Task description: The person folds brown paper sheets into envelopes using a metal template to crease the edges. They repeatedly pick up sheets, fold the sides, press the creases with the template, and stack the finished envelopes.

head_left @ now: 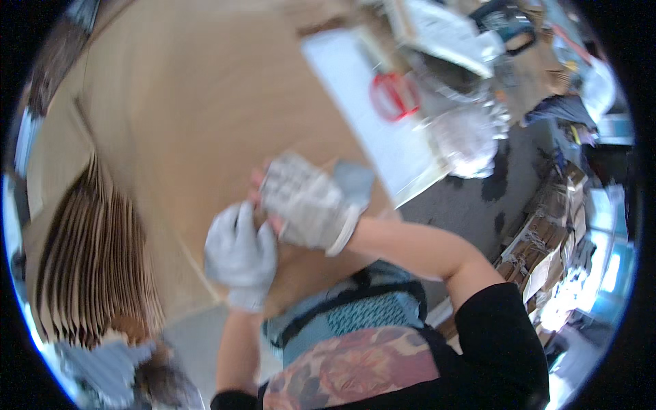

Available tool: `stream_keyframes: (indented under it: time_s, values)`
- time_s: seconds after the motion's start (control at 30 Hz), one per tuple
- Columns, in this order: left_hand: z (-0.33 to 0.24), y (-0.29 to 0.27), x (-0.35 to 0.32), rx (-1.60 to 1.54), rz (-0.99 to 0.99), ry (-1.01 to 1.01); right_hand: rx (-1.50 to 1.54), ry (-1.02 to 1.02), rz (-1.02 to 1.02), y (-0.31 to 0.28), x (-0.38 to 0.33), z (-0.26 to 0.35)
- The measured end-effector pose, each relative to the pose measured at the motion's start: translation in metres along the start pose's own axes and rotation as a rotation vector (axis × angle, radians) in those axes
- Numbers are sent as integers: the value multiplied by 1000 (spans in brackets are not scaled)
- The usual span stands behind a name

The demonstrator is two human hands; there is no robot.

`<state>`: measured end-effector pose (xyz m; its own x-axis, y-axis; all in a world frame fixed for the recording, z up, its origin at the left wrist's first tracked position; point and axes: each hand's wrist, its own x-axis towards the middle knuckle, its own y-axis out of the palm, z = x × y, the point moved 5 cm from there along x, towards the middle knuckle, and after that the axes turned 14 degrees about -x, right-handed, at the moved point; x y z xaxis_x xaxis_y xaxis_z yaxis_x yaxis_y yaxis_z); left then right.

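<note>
A large flat brown cardboard sheet (198,102) fills the upper left and middle of the head view. My left hand (239,253), in a grey glove, presses against the sheet near its lower edge. My right hand (307,201), in a grey fingerless glove, lies flat on the cardboard just above and right of the left hand, its bare fingertips at the board. Both hands meet close together at the same spot. The picture is blurred by motion.
A stack of cardboard sheets standing on edge (96,266) is at the left. A white table (369,116) holds a red tape dispenser (394,96), plastic bags (468,140) and a teal tool (509,24). Bundled cardboard (540,253) lies on the grey floor at right.
</note>
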<state>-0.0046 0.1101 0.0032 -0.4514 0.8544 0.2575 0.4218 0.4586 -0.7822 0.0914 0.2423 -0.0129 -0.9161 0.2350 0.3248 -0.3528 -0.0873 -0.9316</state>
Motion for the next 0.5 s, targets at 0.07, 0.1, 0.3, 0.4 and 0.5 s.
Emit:
stream_keyframes:
  time_s: [0.07,0.1,0.3,0.4,0.5]
  values:
    - [17,-13,-21,-3,-26,-19,-4,-120,-4,6,-10,-16]
    - [34,-11,-39,-1,-49,64,66,-91,-33,7,-26,-34]
    - [67,-59,-95,-542,-79,-526,31,198,131,-34,-38,-116]
    - [67,-57,-101,-641,-169,-622,48,333,412,-57,-51,-103]
    - [70,-39,-106,-822,-199,-667,-122,208,265,-59,-103,-77]
